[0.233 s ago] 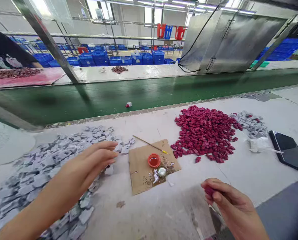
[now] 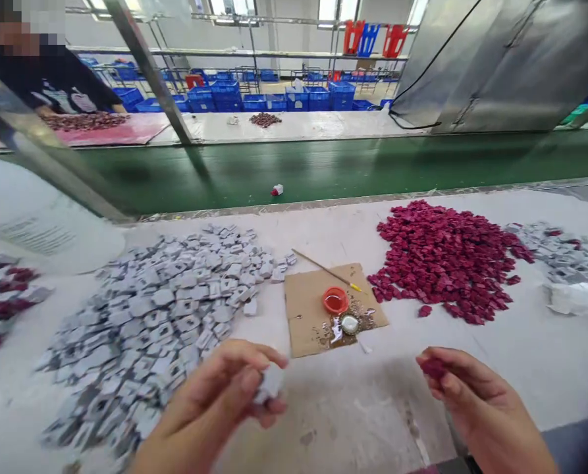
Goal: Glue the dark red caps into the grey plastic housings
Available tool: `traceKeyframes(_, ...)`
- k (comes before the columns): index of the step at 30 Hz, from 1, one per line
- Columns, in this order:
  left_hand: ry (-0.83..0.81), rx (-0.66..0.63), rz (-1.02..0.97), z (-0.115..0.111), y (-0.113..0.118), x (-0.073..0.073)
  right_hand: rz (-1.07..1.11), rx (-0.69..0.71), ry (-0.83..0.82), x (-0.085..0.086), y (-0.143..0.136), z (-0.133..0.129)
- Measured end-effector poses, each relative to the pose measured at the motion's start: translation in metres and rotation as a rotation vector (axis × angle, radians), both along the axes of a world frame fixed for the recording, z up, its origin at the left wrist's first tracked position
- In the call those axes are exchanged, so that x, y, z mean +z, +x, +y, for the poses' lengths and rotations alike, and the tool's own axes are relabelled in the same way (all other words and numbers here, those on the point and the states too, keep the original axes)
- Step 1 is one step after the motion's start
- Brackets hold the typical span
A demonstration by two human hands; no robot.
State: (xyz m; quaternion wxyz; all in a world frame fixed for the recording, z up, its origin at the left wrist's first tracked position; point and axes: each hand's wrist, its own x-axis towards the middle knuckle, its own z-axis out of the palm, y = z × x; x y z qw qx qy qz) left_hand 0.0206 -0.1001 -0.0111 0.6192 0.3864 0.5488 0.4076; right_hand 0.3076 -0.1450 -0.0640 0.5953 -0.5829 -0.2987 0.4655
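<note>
Above the table (image 2: 357,415), a grey block (image 2: 270,382) is clamped between fingers of the left hand (image 2: 219,398), a red lump (image 2: 434,368) between those of the right hand (image 2: 484,398), each best held lightly by its edges.

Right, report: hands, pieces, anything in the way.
Left fingers gripping a grey piece. Right fingers pinching a crimson piece. Cardboard with red cup lies ahead, between grey pile and crimson pile.

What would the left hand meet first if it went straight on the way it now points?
Likely the near edge of the brown cardboard, though the left hand might pass above it; height is unclear.
</note>
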Motion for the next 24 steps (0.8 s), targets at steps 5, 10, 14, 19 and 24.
traceKeyframes(5,-0.299,-0.003,-0.464,-0.024,0.026,-0.023,-0.049,0.103,0.049,-0.002,-0.002,0.014)
traceKeyframes(10,-0.342,-0.001,-0.651,-0.035,0.035,-0.039,-0.305,0.230,0.161,0.007,-0.013,0.022)
traceKeyframes(14,-0.299,0.030,-0.712,-0.038,0.035,-0.041,-0.738,0.248,0.273,0.011,-0.022,0.026)
traceKeyframes(19,-0.426,-0.020,-0.935,-0.037,0.029,-0.043,-1.081,0.241,0.349,0.009,-0.021,0.035)
traceKeyframes(24,-0.470,-0.060,-1.091,-0.039,0.031,-0.049,-1.291,0.378,0.537,0.013,-0.020,0.049)
